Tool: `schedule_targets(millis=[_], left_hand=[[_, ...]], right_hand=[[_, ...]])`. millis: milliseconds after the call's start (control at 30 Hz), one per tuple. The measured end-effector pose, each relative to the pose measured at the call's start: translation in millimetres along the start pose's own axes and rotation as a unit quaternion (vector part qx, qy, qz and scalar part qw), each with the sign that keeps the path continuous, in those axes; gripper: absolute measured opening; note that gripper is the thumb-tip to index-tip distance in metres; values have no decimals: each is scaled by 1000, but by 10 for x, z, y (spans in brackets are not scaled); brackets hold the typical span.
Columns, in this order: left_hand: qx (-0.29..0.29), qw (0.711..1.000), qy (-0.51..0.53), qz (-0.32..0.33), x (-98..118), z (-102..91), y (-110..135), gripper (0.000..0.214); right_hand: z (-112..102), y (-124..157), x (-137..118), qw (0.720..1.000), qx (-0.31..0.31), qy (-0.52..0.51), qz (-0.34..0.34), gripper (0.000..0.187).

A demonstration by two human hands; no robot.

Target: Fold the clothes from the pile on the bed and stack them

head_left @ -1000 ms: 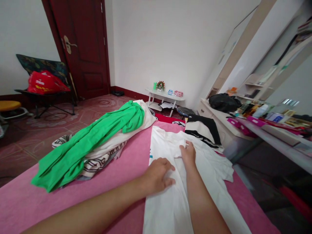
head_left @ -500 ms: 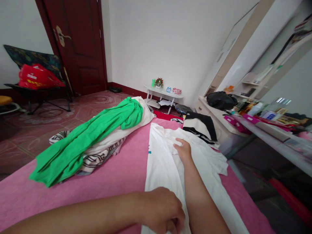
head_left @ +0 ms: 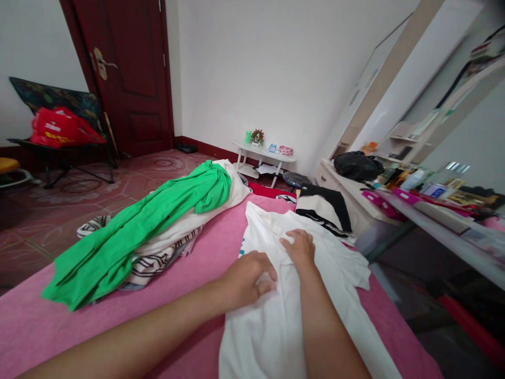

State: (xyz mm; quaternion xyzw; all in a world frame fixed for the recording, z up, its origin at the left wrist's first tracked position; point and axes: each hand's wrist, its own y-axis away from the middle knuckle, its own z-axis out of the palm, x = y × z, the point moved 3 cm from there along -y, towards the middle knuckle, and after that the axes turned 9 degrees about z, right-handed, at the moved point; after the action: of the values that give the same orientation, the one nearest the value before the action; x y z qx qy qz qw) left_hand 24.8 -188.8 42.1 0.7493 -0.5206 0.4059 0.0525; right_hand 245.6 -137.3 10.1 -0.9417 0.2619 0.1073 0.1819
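A white T-shirt [head_left: 335, 273] lies spread on the pink bed cover [head_left: 197, 263] in front of me. My left hand [head_left: 246, 279] grips the shirt's left side with curled fingers, and the fabric bunches under it. Just ahead, my right hand [head_left: 300, 247] lies on the upper middle of the shirt, fingers bent down onto the cloth near the collar. Both forearms reach in from the bottom of the view.
A pile with a green garment [head_left: 150, 221] over white and striped clothes lies on the left of the bed. A folded black and white garment [head_left: 325, 208] sits at the far edge. A cluttered desk [head_left: 434, 210] runs along the right; a small white table [head_left: 264, 155] stands by the wall.
My left hand moved forward from the shirt's lower part up to its left side, pulling fabric along. My right hand stayed near the collar and shifted slightly toward me.
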Motion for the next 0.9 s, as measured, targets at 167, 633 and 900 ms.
schedule_targets(millis=[167,633,900], left_hand=[[53,986,-154,-40,-335,6,20,17],[48,938,-301,-162,-521,105,40,62],[43,937,-292,-189,-539,151,13,65]], right_hand=[[4,-43,-19,998,50,26,-19,21],[99,53,-467,996,19,75,-54,19],[-48,-737,-149,992,-8,69,102,26]])
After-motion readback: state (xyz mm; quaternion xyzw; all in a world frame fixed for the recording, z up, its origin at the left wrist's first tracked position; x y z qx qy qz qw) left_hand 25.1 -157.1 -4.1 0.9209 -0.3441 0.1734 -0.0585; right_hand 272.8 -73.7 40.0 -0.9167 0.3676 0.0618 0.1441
